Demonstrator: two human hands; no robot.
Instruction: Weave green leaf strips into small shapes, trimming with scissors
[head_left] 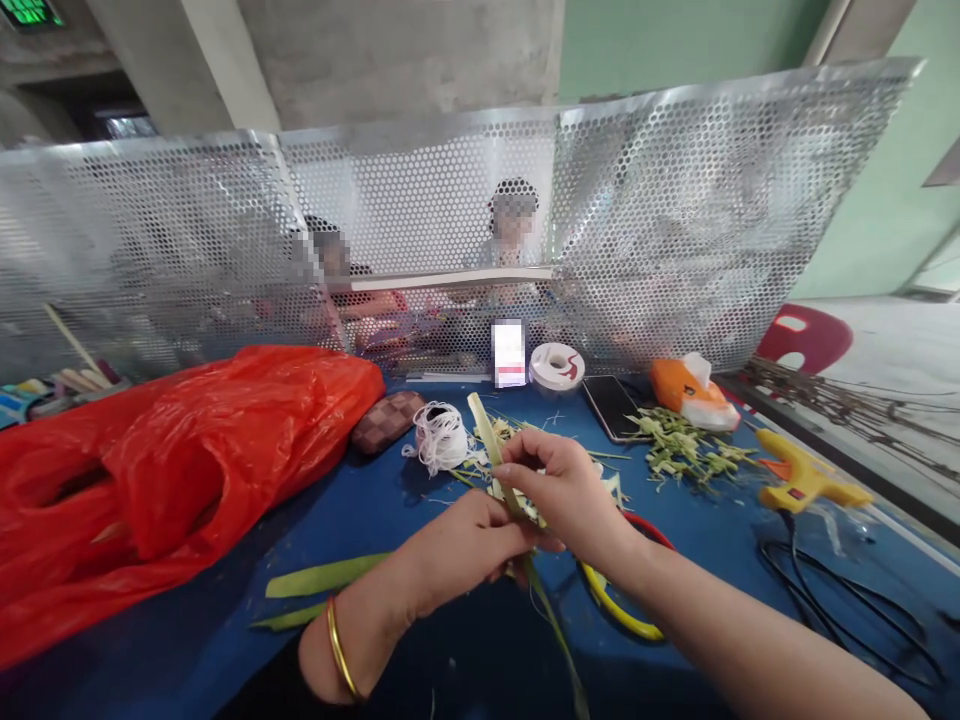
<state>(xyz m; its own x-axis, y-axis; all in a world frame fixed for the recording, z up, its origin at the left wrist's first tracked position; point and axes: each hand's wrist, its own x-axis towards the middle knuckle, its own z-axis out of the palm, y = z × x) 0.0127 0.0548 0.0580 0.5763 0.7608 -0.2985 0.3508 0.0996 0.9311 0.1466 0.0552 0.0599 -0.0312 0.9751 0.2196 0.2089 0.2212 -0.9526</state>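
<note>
Strip: a pale green leaf strip (486,428) is held upright and tilted above the middle of the blue table (712,530), its upper end pointing away from the body.
Right hand: the strip is pinched between thumb and fingertips of the right hand (559,488), the remaining fingers curled.
Left hand: the lower part of the strip is gripped by the left hand (484,540), just below the right; its fingertips are partly hidden. A gold bangle (339,650) is worn on this wrist.
Trailing strand: a thin green strand (556,632) is seen hanging below the hands; whether it is joined to the strip cannot be told.
Leaves: two green leaves (322,577) are laid beside the left forearm.
Hoop: a red and yellow hoop (619,610) is partly covered by the right forearm.
Beyond the hands: white string (441,438) is heaped beside a checked pouch (386,422); a lit phone (509,352) is stood upright next to a white roll (556,367).
Left side: a red bag (315,400) is spread out.
Right side: a dark phone (613,408), tissues (694,395), plant scraps (686,447) and a yellow glue gun (806,482) are placed.
Screen: two people are partly visible behind perforated sheeting (420,170).
</note>
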